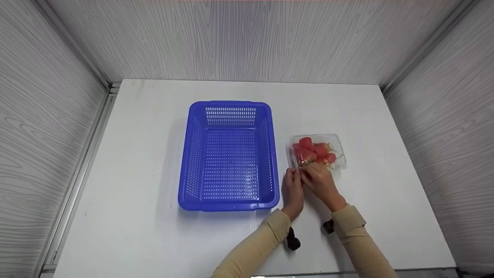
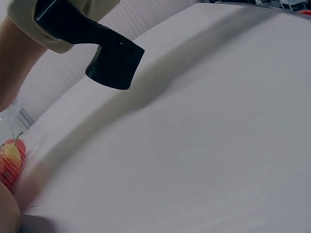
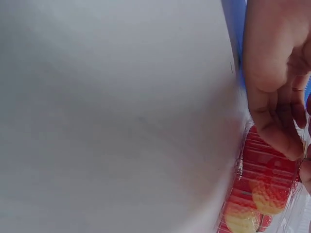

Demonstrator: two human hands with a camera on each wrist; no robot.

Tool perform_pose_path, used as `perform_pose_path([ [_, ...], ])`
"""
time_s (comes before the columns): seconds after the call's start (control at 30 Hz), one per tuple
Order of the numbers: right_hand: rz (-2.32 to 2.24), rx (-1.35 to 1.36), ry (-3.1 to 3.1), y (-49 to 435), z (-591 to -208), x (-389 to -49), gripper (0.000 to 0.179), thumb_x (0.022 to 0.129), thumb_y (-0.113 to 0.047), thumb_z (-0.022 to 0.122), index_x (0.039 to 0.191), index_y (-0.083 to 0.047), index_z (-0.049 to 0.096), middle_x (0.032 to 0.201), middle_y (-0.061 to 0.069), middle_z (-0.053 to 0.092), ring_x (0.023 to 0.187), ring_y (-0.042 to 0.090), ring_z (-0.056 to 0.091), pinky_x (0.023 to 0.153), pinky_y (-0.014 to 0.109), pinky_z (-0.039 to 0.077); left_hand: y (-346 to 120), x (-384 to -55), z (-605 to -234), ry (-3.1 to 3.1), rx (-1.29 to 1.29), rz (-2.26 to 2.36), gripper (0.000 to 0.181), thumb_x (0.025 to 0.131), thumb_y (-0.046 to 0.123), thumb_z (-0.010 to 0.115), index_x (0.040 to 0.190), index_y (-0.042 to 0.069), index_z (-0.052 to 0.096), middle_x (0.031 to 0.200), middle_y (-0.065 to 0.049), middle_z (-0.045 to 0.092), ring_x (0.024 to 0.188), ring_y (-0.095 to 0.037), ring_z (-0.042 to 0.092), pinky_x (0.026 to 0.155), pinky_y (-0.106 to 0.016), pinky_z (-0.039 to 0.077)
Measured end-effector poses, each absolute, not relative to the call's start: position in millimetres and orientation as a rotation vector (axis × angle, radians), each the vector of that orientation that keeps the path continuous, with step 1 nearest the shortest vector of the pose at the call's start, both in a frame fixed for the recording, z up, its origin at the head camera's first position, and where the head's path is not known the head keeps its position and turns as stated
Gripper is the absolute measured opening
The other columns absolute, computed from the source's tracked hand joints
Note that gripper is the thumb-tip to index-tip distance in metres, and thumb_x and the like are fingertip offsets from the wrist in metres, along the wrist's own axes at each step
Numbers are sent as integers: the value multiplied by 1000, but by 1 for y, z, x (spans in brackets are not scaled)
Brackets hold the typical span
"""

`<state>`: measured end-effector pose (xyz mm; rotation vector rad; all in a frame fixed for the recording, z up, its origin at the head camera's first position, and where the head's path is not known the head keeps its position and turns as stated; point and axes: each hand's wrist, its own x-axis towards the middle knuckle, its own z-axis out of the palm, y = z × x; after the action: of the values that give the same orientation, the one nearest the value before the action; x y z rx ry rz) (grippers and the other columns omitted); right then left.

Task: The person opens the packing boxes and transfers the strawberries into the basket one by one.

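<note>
A clear plastic box (image 1: 340, 162) of red and yellowish fruits lies right of the blue basket (image 1: 229, 206). Among the fruits is a large strawberry (image 1: 307, 155); some others have thin stems. Both hands meet at the box's near left corner. My left hand (image 1: 294, 193) comes from the basket side and grips the edge with curled fingers. My right hand (image 1: 320, 181) pinches the edge just beside it, covering part of the near side. In the right wrist view, bent fingers (image 3: 279, 136) reach over the box's ridged wall (image 3: 238, 179).
The basket has perforated walls and floor and stands close to my left hand. Black wrist mounts (image 1: 293, 242) hang under both sleeves. A white table (image 1: 127, 173) carries everything, with grey wood-grain panels (image 1: 239, 42) on three sides.
</note>
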<state>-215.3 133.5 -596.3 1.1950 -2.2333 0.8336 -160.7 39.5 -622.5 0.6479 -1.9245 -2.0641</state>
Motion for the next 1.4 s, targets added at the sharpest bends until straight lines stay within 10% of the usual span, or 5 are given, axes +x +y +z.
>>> perform_pose_path([
  [0.8, 828, 1034, -2171, 128, -529, -234, 15, 78, 9, 77, 90, 4, 70, 79, 15, 66, 72, 29, 64, 67, 43, 56, 47, -163, -614, -1876, 776, -2161, 14, 100, 22, 52, 87, 18, 52, 79, 5, 64, 72, -12, 62, 64, -30, 50],
  [1.4, 534, 791, -2498, 75, -479, -341, 16, 90, -1, 57, 95, 0, 72, 81, 15, 69, 67, 32, 62, 53, 46, 49, 50, -147, -625, -1849, 557, -2240, 14, 102, 20, 52, 89, 16, 52, 84, -5, 68, 74, -13, 64, 67, -30, 53],
])
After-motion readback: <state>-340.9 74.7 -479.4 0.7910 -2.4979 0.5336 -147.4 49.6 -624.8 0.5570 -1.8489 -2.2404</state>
